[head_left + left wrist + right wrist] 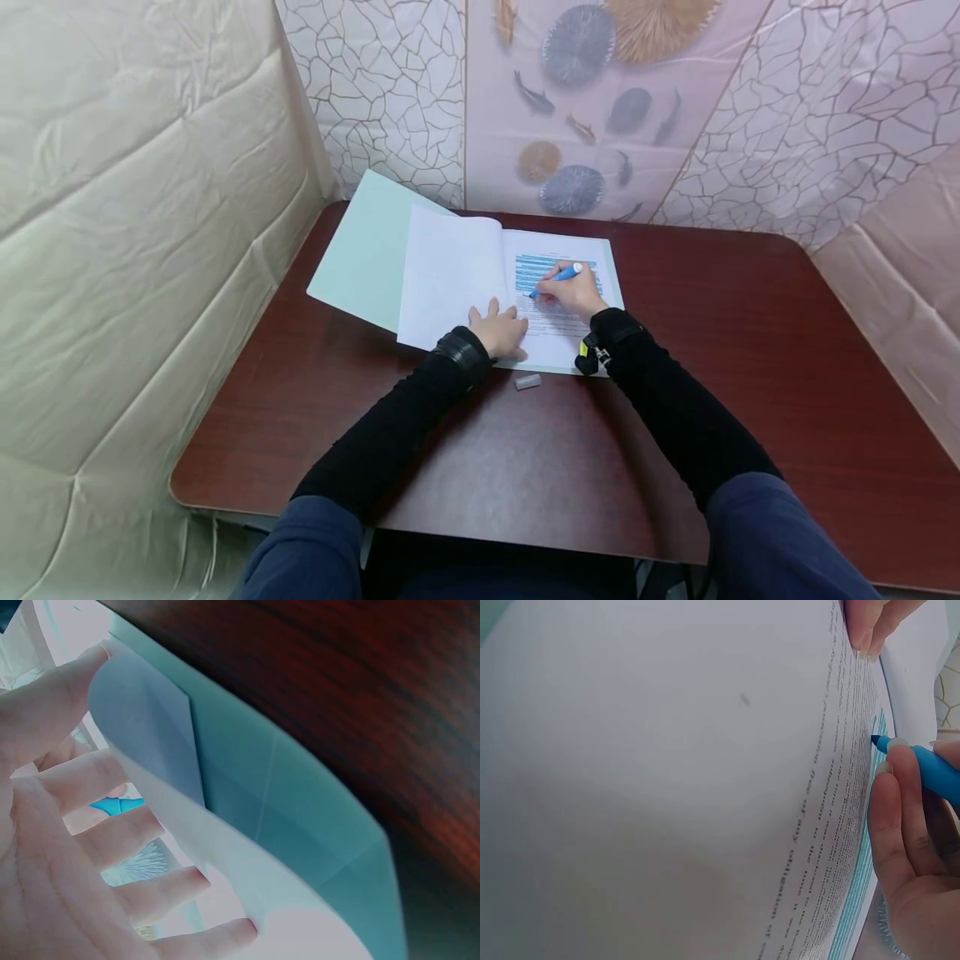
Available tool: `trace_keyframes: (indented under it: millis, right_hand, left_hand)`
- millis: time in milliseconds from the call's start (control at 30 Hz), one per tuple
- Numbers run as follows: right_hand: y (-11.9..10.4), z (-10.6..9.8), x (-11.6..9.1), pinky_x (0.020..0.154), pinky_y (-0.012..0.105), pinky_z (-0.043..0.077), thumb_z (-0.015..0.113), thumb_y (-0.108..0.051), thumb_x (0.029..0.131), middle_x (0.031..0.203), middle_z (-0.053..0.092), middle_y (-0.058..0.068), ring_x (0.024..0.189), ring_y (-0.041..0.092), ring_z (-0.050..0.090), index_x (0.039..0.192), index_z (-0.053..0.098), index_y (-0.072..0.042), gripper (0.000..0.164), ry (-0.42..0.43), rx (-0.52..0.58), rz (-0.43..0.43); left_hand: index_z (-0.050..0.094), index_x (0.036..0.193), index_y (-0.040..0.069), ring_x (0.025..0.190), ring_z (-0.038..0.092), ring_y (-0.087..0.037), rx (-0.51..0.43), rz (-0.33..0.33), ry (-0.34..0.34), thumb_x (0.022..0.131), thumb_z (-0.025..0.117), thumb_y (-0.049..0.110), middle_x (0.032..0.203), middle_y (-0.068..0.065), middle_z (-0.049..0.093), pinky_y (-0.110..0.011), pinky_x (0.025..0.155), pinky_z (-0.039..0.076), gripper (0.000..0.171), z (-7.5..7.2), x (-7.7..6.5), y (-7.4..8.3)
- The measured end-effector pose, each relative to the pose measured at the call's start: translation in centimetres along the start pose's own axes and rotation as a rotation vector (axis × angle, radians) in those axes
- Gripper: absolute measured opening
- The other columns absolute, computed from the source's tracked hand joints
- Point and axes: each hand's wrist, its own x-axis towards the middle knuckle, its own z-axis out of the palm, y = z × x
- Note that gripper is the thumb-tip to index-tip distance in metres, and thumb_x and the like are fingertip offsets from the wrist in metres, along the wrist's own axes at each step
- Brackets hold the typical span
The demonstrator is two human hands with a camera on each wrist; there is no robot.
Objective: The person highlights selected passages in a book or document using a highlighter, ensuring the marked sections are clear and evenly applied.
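Observation:
My right hand (573,292) pinches a blue highlighter (934,771), its tip down on a printed page (558,342) of an open booklet. Several upper lines of text on that page carry blue highlighting (861,881); the lines below are plain black print. My left hand (500,332) rests with spread fingers near the booklet's fold, partly on the blank turned page (450,275). In the left wrist view, that white page curves up beside the fingers (180,892). The booklet's pale green cover (367,250) lies folded out to the left.
A small translucent pen cap (527,382) lies on the dark red-brown table (750,375) just in front of the booklet. Patterned cloth (390,92) hangs behind the table, and a cream cloth (135,250) hangs along the left side.

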Motion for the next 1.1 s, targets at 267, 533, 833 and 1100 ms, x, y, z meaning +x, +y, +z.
trace_keyframes:
  millis: [267, 533, 833, 1100]
  right_hand:
    - [-0.24, -0.33, -0.13, 0.074, 0.033, 0.060, 0.071, -0.014, 0.085, 0.087, 0.075, 0.015, 0.077, 0.022, 0.074, 0.092, 0.066, -0.001, 0.016, -0.017, -0.009, 0.002]
    - [-0.11, -0.57, -0.29, 0.072, 0.030, 0.059, 0.071, -0.013, 0.085, 0.081, 0.075, 0.010, 0.072, 0.019, 0.073, 0.087, 0.068, -0.005, 0.008, -0.020, -0.006, -0.013]
    - [0.07, -0.60, -0.21, 0.070, 0.026, 0.058, 0.073, -0.013, 0.084, 0.082, 0.075, 0.007, 0.072, 0.017, 0.074, 0.087, 0.067, -0.005, 0.010, -0.004, -0.011, -0.005]
    - [-0.04, -0.76, -0.39, 0.077, 0.028, 0.058, 0.072, -0.016, 0.085, 0.089, 0.076, 0.013, 0.074, 0.019, 0.074, 0.091, 0.067, -0.004, 0.014, 0.008, -0.056, 0.016]
  left_hand:
    - [0.040, 0.148, 0.021, 0.150, 0.011, -0.039, -0.004, -0.002, -0.002, 0.092, 0.060, 0.042, 0.160, -0.006, 0.026, -0.063, 0.116, 0.016, 0.063, -0.09, 0.02, 0.06]
    - [0.041, 0.148, 0.021, 0.149, 0.012, -0.039, 0.000, 0.003, -0.001, 0.092, 0.061, 0.043, 0.160, -0.006, 0.027, -0.064, 0.115, 0.017, 0.063, -0.02, 0.16, 0.06]
    - [0.043, 0.146, 0.021, 0.149, 0.013, -0.038, 0.001, 0.003, 0.010, 0.091, 0.062, 0.042, 0.159, -0.006, 0.029, -0.063, 0.115, 0.018, 0.062, 0.13, 0.25, 0.04]
    - [0.043, 0.146, 0.020, 0.149, 0.014, -0.039, 0.003, 0.006, 0.017, 0.092, 0.061, 0.042, 0.159, -0.006, 0.030, -0.063, 0.115, 0.018, 0.061, 0.21, 0.30, 0.10]
